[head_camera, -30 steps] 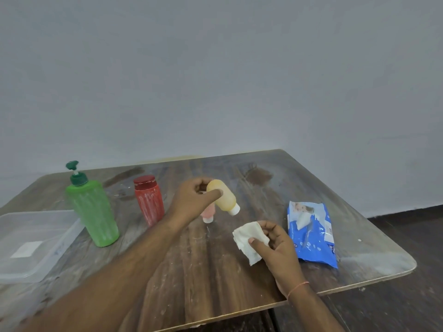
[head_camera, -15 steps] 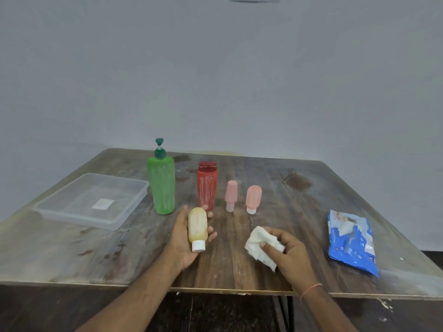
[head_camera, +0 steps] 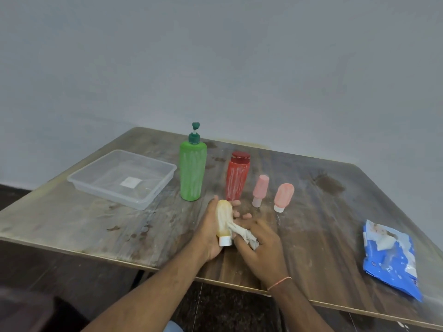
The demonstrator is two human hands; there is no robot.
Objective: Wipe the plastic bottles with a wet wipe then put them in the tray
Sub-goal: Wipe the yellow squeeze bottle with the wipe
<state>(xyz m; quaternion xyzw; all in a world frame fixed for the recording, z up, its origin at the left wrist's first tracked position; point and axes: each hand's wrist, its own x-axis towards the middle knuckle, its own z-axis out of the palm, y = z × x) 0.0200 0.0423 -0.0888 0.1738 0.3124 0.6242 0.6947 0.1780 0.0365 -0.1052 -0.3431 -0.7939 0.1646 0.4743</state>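
My left hand (head_camera: 208, 232) holds a small yellow bottle (head_camera: 223, 219) with a white cap, cap toward me, above the table's near edge. My right hand (head_camera: 260, 245) grips a crumpled white wet wipe (head_camera: 242, 233) and presses it against the bottle's right side. Behind them stand a green pump bottle (head_camera: 193, 173), a red bottle (head_camera: 237, 180) and two small pink bottles (head_camera: 260, 189) (head_camera: 283, 196) on their caps. A clear plastic tray (head_camera: 153, 195) lies at the table's left with no bottles in it.
A blue wet wipe packet (head_camera: 390, 257) lies at the right near the front edge. The wooden table (head_camera: 323, 212) is stained and stands against a grey wall. Dark floor shows below the table's front edge.
My left hand carried the yellow bottle from the row toward me. My right hand has moved left and brought the wipe onto the bottle. The camera view shifted.
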